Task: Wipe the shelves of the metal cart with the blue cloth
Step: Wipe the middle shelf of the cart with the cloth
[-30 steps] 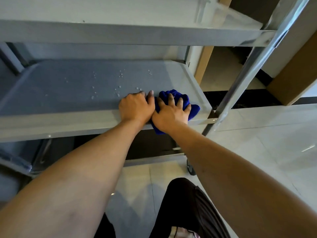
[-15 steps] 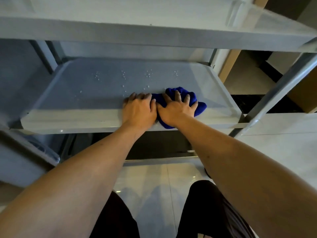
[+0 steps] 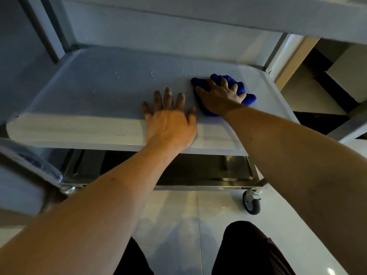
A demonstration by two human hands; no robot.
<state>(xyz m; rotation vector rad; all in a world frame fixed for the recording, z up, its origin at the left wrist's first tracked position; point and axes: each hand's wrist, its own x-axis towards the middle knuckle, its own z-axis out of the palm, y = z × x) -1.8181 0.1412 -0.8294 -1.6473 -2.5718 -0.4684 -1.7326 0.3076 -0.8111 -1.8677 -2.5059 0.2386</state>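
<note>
Already by this moment the two hands had come apart. Half a second earlier they sat side by side at the front lip of the middle shelf (image 3: 103,96), thumbs nearly touching over the blue cloth (image 3: 241,90); now I saw the right hand (image 3: 220,96) further in and toward the right end of the shelf, with the cloth bunched under it. Its fingers were spread and curled down over the wad, pressing and gripping it against the metal, with folds of blue showing between and beyond the fingertips. The left hand (image 3: 170,124) was no longer on the cloth at all. It lay flat at the front of the shelf, fingers open and splayed, holding nothing, and I read it as a brace to steady the cart (image 3: 256,178) on its wheels.

The cloth had travelled from the front edge toward the back right of the shelf, so I judged a wiping stroke was under way and the near right part had been covered. A scatter of water droplets (image 3: 152,73) remained further back, left of the cloth and apart from it, which told me that area was not yet wiped. The left half of the shelf also looked untouched, though the dim light made that hard to confirm. The lower shelf (image 3: 198,169), dark and reflective beneath, was still to be done as far as I could tell.
</note>
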